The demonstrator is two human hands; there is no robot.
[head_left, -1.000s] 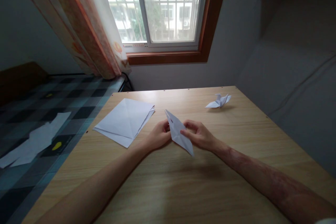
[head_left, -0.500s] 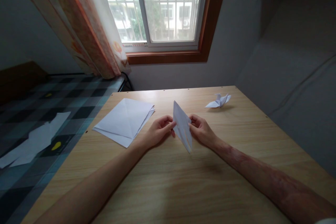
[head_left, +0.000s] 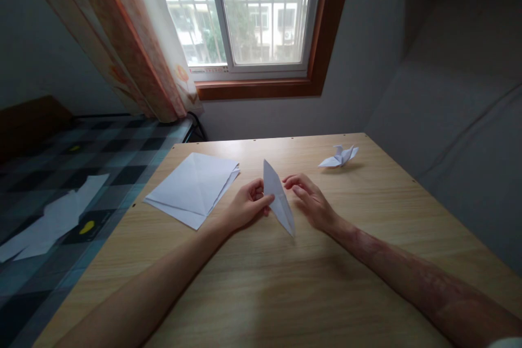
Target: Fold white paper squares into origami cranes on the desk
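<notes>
Left hand (head_left: 247,207): pinched the folded paper (head_left: 277,198) at its left edge between thumb and fingers, seemingly to keep it standing on edge, lower tip down by the bench (head_left: 285,293).
Right hand (head_left: 312,204): fingers loosely spread just beside the paper, gripping nothing; contact unclear.
Folded paper: thin, white, a long pointed kite with sharp creases.
Sheets (head_left: 193,187): flat creased stack to the left, probably kept within reach.
Paper bird (head_left: 339,156): small, folded, set well apart on the right.
Bench: smooth pale wood grain.
</notes>
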